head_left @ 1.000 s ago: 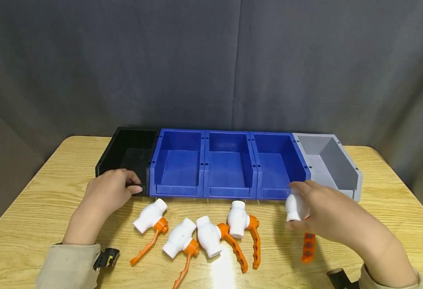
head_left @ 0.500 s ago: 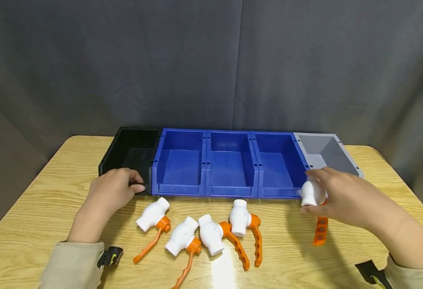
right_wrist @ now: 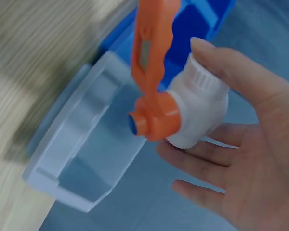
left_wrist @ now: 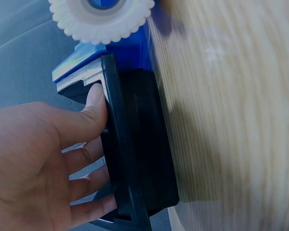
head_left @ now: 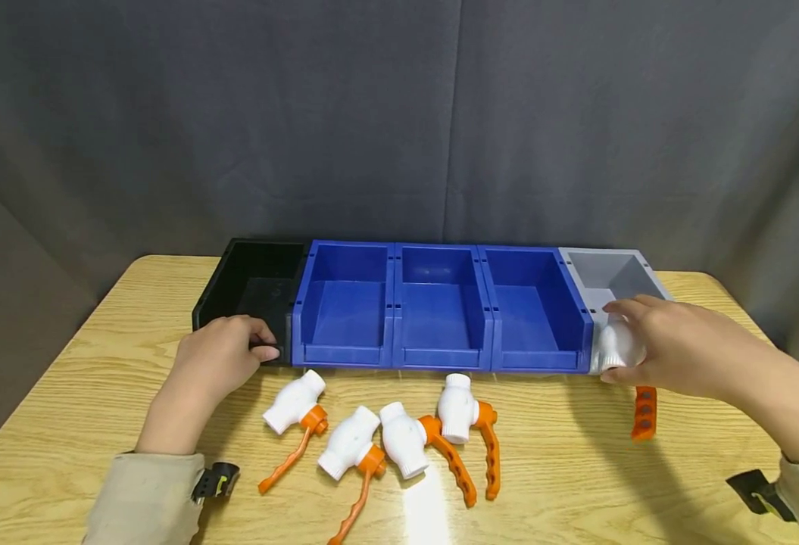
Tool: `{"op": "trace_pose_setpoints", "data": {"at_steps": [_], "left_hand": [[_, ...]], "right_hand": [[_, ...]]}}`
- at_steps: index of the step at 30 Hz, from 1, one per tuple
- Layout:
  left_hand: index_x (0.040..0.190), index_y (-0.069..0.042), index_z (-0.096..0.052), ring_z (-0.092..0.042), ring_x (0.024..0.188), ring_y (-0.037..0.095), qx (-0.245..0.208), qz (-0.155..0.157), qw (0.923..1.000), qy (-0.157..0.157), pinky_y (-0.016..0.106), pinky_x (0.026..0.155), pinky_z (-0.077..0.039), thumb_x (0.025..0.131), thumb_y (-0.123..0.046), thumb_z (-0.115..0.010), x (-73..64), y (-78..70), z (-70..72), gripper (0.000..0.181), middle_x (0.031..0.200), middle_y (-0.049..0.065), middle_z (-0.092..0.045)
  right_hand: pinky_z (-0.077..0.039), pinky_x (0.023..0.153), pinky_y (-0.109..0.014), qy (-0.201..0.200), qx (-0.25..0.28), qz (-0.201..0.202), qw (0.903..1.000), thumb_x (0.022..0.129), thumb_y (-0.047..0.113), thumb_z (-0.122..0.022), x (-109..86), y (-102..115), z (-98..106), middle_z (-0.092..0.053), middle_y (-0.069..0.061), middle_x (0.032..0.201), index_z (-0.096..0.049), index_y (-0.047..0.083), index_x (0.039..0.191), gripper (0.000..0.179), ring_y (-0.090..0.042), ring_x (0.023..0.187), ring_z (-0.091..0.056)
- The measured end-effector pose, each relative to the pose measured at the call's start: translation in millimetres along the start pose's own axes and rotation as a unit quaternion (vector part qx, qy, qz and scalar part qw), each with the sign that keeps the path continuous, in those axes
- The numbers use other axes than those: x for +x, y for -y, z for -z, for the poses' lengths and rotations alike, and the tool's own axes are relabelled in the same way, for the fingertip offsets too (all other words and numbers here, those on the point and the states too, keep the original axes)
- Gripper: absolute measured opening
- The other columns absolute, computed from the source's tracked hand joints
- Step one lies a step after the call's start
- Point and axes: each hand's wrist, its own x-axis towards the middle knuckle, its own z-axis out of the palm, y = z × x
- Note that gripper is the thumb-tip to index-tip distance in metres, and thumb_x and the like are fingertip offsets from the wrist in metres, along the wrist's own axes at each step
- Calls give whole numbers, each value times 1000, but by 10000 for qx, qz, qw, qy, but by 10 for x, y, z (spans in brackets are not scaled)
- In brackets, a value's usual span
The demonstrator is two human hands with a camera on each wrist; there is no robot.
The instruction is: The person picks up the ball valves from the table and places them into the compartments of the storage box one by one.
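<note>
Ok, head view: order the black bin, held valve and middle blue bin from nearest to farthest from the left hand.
1. Black bin, in the grip of the left hand, left end.
2. Middle blue bin, near the center.
3. Held valve, far right, in the right hand.

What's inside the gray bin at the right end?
In the head view, the back of the gray bin shows only bare surfaces; the right hand and the white ball valve it holds cover the front, hiding what's behind them.
</note>
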Motion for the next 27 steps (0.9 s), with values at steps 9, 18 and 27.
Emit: {"op": "trace_pose_setpoints", "data": {"at_steps": [9,18,27], "left_hand": [[97,-10,-75,-62,84,29,50,-44,10000,-44,51,71,-50,89,-21,-75,3,-3,5,14,98,13,-71],[96,-11,-75,-63,85,30,14,-133,9999,-65,51,69,-50,89,-20,-75,-1,17,23,12,98,11,-71],[96,-10,-75,-63,85,30,-26,-89,9999,-69,51,70,-50,89,-20,-75,-2,11,-4,12,99,12,-71]], "right_hand": [[-50,69,-47,-392,-357,173,9984,62,35,-93,76,-278,11,-64,-11,91,-62,-7,117,76,-25,77,-60],[-52,73,-53,-13,-161,-285,9995,68,38,-90,202,-568,49,-62,-20,104,-56,-9,126,82,-30,83,-62],[-52,72,-53,33,-172,-426,9989,67,35,-90,335,-760,72,-61,-27,108,-54,-12,126,84,-35,86,-62]]}}
